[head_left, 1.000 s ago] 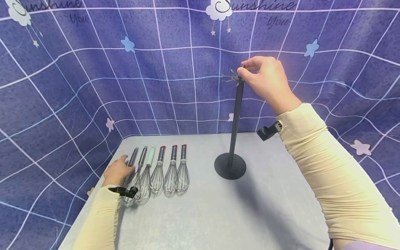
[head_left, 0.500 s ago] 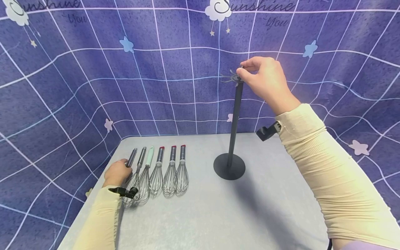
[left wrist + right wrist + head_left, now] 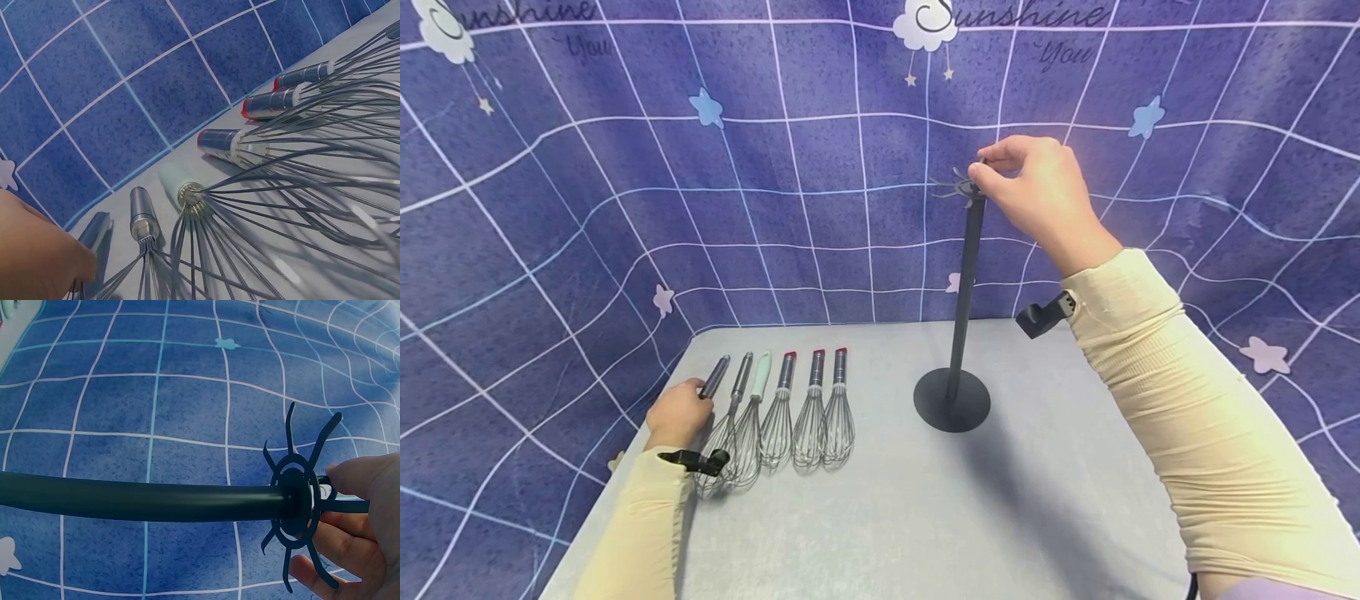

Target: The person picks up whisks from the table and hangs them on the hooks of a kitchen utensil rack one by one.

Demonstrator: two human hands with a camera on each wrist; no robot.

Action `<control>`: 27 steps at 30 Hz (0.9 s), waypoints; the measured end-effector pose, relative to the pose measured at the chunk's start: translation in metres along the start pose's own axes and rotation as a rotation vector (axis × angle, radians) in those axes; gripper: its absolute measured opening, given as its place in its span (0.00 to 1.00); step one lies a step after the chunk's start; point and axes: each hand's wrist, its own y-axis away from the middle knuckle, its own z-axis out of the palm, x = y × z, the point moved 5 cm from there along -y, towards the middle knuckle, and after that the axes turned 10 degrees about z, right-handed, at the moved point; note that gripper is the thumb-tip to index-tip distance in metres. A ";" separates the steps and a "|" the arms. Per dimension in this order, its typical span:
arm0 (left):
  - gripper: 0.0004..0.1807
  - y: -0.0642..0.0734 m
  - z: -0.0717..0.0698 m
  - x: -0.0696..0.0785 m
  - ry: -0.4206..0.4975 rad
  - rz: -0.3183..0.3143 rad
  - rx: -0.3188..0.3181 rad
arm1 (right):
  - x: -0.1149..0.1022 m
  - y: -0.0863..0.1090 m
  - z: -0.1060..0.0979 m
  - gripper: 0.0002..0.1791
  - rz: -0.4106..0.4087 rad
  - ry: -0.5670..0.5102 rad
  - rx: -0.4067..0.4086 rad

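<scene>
While the right hand [image 3: 1037, 192] pinches the top of a black hooked stand [image 3: 967, 283] near the tabletop's [image 3: 880, 533] back edge, the left hand [image 3: 680, 412], spread across the leftmost whisk [image 3: 713, 377] a second ago, now grips its handle by the left edge. The whisk looks singled out for handling, though whether it is off the surface cannot be told. Five other whisks [image 3: 840, 371] lie untouched alongside, handles toward the back edge.
</scene>
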 end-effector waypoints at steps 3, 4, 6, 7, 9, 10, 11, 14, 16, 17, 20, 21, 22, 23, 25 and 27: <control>0.26 0.001 -0.001 -0.001 0.000 -0.007 0.016 | 0.000 0.000 0.000 0.25 -0.001 0.001 0.000; 0.26 0.001 -0.002 -0.001 0.001 -0.009 0.022 | 0.000 0.000 0.000 0.25 -0.001 0.003 -0.001; 0.26 0.002 -0.005 0.000 0.003 -0.006 0.031 | 0.001 0.000 0.000 0.25 -0.001 0.004 -0.003; 0.25 0.003 -0.006 0.000 0.005 -0.006 0.040 | 0.001 0.000 0.001 0.25 -0.002 0.005 -0.003; 0.25 0.005 -0.009 0.001 0.007 -0.004 0.058 | 0.001 0.000 0.001 0.25 -0.003 0.005 -0.004; 0.25 0.005 -0.010 0.001 0.009 -0.003 0.067 | 0.001 0.000 0.001 0.25 -0.005 0.005 -0.004; 0.24 0.006 -0.012 0.002 0.010 -0.001 0.078 | 0.001 0.000 0.001 0.25 -0.006 0.005 -0.005; 0.24 0.007 -0.016 0.004 0.012 0.009 0.115 | 0.001 -0.001 0.001 0.25 -0.007 0.004 -0.007; 0.23 0.008 -0.019 0.006 0.013 0.022 0.139 | 0.001 -0.001 0.001 0.25 -0.007 0.005 -0.010; 0.24 0.008 -0.020 0.007 0.013 0.028 0.150 | 0.002 -0.001 0.001 0.25 -0.006 0.005 -0.012; 0.24 0.010 -0.025 0.011 0.013 0.046 0.179 | 0.002 -0.002 0.001 0.25 -0.006 0.002 -0.018; 0.24 0.010 -0.027 0.013 0.016 0.054 0.192 | 0.002 -0.002 0.001 0.25 -0.005 0.001 -0.020; 0.23 0.011 -0.030 0.015 0.018 0.063 0.204 | 0.002 -0.002 0.000 0.25 -0.005 -0.001 -0.022; 0.23 0.012 -0.032 0.018 0.020 0.071 0.216 | 0.002 -0.002 0.000 0.25 -0.004 -0.002 -0.025; 0.22 0.013 -0.037 0.025 0.022 0.090 0.242 | 0.002 -0.002 0.000 0.25 -0.003 -0.004 -0.028; 0.21 0.015 -0.043 0.031 0.024 0.105 0.265 | 0.002 -0.002 -0.001 0.25 -0.003 -0.005 -0.030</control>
